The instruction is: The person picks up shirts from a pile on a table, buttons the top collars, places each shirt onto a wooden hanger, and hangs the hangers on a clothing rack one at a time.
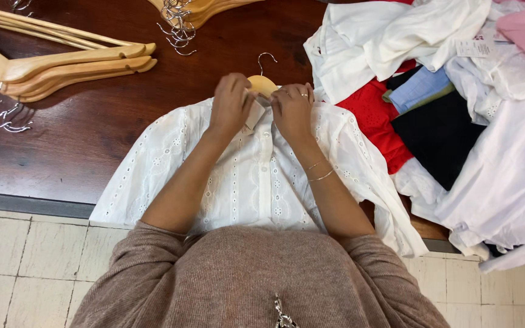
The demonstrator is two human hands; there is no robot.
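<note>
A white eyelet blouse (256,182) lies flat on the dark wooden table (92,133), its hem hanging over the near edge. A wooden hanger (262,82) with a metal hook sits inside its neck, only the top showing. My left hand (231,103) pinches the collar on the left side of the neck. My right hand (293,109), with a ring and thin bracelets, grips the collar on the right side. Both hands meet at the top button, just below the hanger.
Stacked wooden hangers (62,64) lie at the far left, more hangers (189,12) at the top. A pile of clothes (457,103), white, red, black, blue and pink, fills the right side. Tiled floor (25,267) runs below the table edge.
</note>
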